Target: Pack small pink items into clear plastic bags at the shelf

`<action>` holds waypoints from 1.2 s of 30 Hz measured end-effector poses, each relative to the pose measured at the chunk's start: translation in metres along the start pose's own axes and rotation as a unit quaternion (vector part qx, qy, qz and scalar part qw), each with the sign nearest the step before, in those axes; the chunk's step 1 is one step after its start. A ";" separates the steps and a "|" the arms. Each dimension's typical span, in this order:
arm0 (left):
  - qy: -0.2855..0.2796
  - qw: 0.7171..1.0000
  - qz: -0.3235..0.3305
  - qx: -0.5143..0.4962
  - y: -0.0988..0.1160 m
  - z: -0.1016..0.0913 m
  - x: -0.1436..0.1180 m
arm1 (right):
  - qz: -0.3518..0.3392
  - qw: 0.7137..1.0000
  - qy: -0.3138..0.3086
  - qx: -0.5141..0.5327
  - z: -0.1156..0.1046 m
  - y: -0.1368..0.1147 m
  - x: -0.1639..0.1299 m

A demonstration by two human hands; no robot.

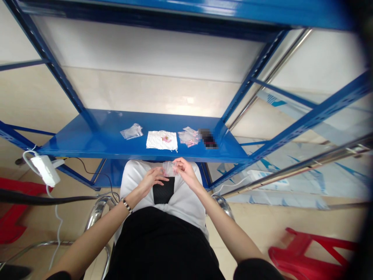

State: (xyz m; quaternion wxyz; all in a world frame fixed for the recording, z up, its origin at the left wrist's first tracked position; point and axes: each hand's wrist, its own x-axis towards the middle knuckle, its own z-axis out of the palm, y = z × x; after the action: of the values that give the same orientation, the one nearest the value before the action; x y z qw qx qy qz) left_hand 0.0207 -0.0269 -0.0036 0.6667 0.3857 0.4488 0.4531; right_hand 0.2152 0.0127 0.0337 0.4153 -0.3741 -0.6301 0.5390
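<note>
Over my lap, both hands hold a small clear plastic bag [168, 168] with a little pink showing at its edge. My right hand [184, 171] pinches the bag's right end between thumb and fingertips. At the left end, my left hand [152, 179] grips with thumb and forefinger, its other fingers loosely apart. On the blue shelf ahead lies a white drawstring cloth pouch [154, 140] with small pink and greenish pieces [166, 138] on top. Left of it is a pile of clear plastic bags [132, 132]. Several clear bags with pink contents [189, 137] lie to its right.
A dark object [208, 139], partly pixelated, lies at the right of the blue shelf [99, 144]. The shelf's front edge is just beyond my knees. A white power strip [46, 170] hangs at left. Red stools [309, 252] stand on the floor either side.
</note>
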 end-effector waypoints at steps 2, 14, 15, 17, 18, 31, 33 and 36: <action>-0.015 0.999 -0.003 -0.031 -0.002 0.001 0.000 | 0.006 1.000 -0.001 0.011 0.000 -0.001 0.001; 0.046 0.997 0.067 0.010 -0.009 -0.005 0.008 | -0.025 0.997 0.068 -0.022 0.003 0.007 -0.002; 0.052 0.996 0.069 0.016 -0.009 -0.005 0.008 | -0.029 0.997 0.075 -0.022 0.003 0.008 -0.002; 0.062 0.995 0.073 0.027 -0.009 -0.005 0.008 | -0.032 0.996 0.085 -0.025 0.002 0.010 -0.001; 0.066 0.994 0.076 0.032 -0.008 -0.004 0.008 | -0.031 0.995 0.088 -0.027 0.001 0.010 -0.001; 0.076 0.991 0.069 -0.081 0.001 -0.001 0.006 | -0.004 0.999 0.052 0.005 0.002 0.001 0.000; 0.072 0.992 0.067 -0.083 0.001 -0.001 0.005 | 0.007 0.999 0.041 0.017 0.002 0.003 0.000; 0.067 0.993 0.074 -0.070 0.001 -0.001 0.004 | 0.012 0.999 0.032 0.032 0.002 0.003 0.000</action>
State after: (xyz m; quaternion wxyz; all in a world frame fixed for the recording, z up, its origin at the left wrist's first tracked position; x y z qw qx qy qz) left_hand 0.0198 -0.0229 -0.0038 0.6247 0.3393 0.4302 0.5564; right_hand 0.2134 0.0127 0.0302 0.4408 -0.3851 -0.5942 0.5517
